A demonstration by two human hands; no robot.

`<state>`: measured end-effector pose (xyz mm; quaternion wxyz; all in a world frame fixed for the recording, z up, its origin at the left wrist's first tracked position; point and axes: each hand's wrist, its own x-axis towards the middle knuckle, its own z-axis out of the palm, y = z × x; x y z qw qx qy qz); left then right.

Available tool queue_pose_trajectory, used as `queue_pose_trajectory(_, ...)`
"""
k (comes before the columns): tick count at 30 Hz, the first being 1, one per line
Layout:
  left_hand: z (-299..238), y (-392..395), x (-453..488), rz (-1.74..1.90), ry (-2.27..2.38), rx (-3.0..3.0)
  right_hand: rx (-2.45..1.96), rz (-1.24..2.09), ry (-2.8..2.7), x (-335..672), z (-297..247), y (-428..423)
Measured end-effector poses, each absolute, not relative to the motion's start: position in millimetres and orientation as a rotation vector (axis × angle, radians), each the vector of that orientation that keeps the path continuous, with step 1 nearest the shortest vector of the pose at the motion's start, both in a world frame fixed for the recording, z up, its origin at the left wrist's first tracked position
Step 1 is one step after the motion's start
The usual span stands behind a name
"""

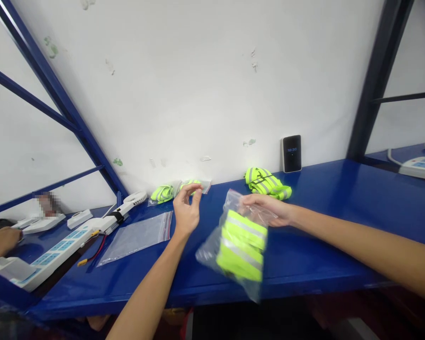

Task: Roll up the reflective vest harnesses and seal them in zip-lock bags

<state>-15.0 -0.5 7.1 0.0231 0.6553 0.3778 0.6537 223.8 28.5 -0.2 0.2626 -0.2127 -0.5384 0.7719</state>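
My right hand [269, 208] grips the top edge of a clear zip bag [208, 248], lifted in front of the blue table. Inside the bag is a folded neon-yellow reflective band bundle [242, 245] with silver stripes; the bag is slightly blurred. To its left, my left hand [187, 210] is raised, fingers curled and thumb tip close to the index tip, with nothing visible between them. An unfilled zip bag [138, 238] lies flat left of that hand. Behind the right hand, a loose bundle of reflective yellow bands [265, 183] rests on the table.
Near the wall lie bagged yellow bundles [163, 193]. A white power strip [60, 252], a small white fan [135, 197] and a red cable with yellow connectors [99, 248] are at the left. A black-fronted clock [292, 154] leans on the wall. Another person's hand [3, 243] shows far left.
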Motion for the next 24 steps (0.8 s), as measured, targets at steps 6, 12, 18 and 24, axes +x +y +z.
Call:
queue_pose_trajectory(6,-9,-2,-10,1.273,1.347,2.24,-0.663,1.776,-2.083,223,-3,29)
queue_pose_trajectory(12,-9,3,-7,0.791,1.187,2.155,-0.696,1.14,-2.319,227,-1,36)
queue_pose_trajectory(18,-14,4,-6,0.763,1.207,2.232,-0.799,0.879,-2.518,236,5,42)
queue_pose_trajectory(24,-21,3,0,0.773,1.19,2.243,-0.843,0.63,-2.54,234,7,41)
